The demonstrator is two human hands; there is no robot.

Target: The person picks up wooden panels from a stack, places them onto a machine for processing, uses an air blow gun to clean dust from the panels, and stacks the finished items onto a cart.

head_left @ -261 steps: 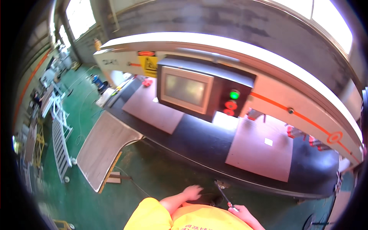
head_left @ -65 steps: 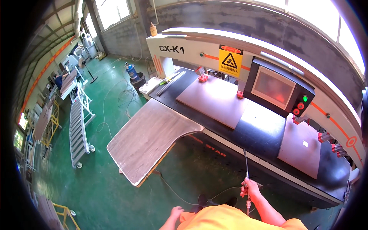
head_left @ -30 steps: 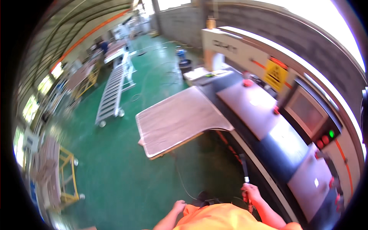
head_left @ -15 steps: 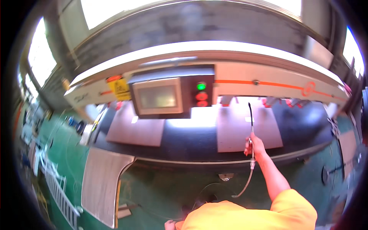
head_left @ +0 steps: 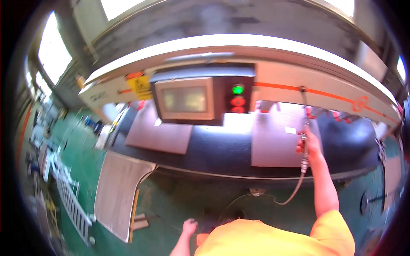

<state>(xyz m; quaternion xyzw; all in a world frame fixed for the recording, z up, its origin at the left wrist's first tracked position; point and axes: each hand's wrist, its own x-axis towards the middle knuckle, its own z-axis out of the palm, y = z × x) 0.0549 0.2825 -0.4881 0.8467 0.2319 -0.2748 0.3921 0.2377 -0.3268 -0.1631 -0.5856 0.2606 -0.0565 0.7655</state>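
My right hand [head_left: 310, 144] is wrapped around the handle of an air blow gun [head_left: 304, 164], over the right-hand panel. The gun's thin dark nozzle points away from me, its tip overlapping the machine's front beam in view. From its lower end a hose [head_left: 294, 197] curves down and to the left. Below it lies a flat brownish panel [head_left: 273, 147] with a small white label, on the dark machine bed [head_left: 222, 155]. Low and left of my body hangs my left hand [head_left: 190, 225], away from the machine; its fingers are small and blurred.
A control box with screen [head_left: 184, 100] and lit green button juts from the long beam [head_left: 282, 81]. Another panel [head_left: 160, 134] lies on the bed's left. A curved-edge board [head_left: 119, 190] stands front left, near a white ladder [head_left: 72, 209] on the green floor [head_left: 81, 158].
My right hand has carried the blow gun right and farther away, toward the beam. More of my left forearm shows. The whole view has shifted slightly.
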